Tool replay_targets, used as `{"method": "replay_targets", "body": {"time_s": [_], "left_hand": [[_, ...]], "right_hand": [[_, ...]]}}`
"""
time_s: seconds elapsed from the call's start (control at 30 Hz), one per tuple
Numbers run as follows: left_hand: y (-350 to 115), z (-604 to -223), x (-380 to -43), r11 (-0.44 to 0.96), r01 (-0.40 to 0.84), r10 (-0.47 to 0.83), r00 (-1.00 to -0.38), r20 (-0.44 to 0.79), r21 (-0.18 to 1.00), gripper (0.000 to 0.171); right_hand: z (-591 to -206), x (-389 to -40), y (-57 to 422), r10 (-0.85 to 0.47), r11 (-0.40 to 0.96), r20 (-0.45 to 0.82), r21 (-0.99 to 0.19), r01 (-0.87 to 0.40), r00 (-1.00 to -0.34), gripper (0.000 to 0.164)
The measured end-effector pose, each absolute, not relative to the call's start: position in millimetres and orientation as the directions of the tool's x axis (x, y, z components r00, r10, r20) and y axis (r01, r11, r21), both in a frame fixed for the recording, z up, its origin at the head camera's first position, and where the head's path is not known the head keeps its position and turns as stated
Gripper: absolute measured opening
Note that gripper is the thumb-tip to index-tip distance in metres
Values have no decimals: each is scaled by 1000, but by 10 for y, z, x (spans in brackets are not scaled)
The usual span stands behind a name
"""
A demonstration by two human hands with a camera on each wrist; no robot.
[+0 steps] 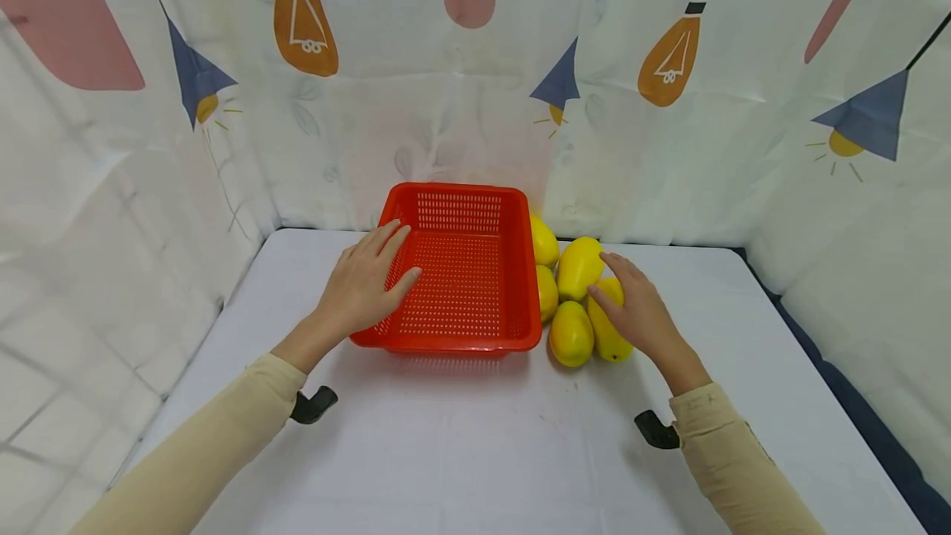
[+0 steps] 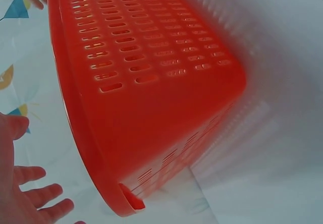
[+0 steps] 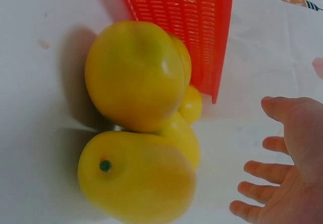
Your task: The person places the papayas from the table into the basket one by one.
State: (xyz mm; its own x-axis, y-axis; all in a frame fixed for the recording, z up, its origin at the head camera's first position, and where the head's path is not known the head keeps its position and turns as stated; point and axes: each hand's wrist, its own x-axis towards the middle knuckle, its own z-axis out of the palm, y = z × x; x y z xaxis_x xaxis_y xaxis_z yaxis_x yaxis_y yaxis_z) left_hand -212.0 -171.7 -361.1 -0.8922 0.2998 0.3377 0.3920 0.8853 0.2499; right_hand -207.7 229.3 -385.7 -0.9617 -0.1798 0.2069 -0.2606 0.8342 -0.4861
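We saw a red basket (image 1: 461,343) standing on the white worktop (image 1: 475,452), its hollow side facing up and its walls pierced with rows of slots. Over its left rim hung our left hand (image 1: 360,283), fingers spread; the left wrist view showed a gap between hand and basket, so that grip was wide and had hold of nothing. Our right hand (image 1: 637,308) hovered above five yellow fruits (image 1: 572,334) bunched just beside the basket's right wall. Its fingers and thumb stood well apart, its grip likewise holding nothing, and the right wrist view put it clear of the fruits. There we noticed a dark green spot (image 3: 105,165) on the end of one fruit. We wore beige sleeves (image 1: 215,444), and behind the worktop hung a white sheet (image 1: 461,122) printed with orange bulbs (image 1: 305,27).
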Motion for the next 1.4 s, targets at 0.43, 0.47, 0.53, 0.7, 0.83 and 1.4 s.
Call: {"method": "replay_targets", "body": {"time_s": [0.43, 0.47, 0.53, 0.7, 0.83, 1.4], "left_hand": [[-1755, -3639, -2124, 885, 374, 275, -900, 338, 278, 66], [-1756, -3641, -2124, 884, 374, 274, -900, 338, 280, 66], [-1763, -3648, -2125, 882, 375, 271, -900, 342, 285, 66], [-1793, -3670, -2130, 880, 378, 268, -896, 354, 289, 66], [-1812, -3687, -2130, 879, 379, 267, -894, 361, 288, 66], [-1875, -3717, -2142, 887, 364, 249, -894, 372, 283, 63]], "right_hand": [[-3903, -2064, 2366, -148, 830, 196, -509, -230, -969, 64], [-3910, -2063, 2372, -146, 829, 195, -510, -228, -970, 64], [-3922, -2060, 2386, -143, 829, 192, -513, -223, -971, 64], [-3938, -2044, 2414, -126, 830, 179, -520, -203, -976, 64], [-3949, -2030, 2432, -119, 823, 191, -530, -205, -974, 63], [-4019, -2032, 2487, -86, 827, 200, -532, -182, -976, 63]]}}
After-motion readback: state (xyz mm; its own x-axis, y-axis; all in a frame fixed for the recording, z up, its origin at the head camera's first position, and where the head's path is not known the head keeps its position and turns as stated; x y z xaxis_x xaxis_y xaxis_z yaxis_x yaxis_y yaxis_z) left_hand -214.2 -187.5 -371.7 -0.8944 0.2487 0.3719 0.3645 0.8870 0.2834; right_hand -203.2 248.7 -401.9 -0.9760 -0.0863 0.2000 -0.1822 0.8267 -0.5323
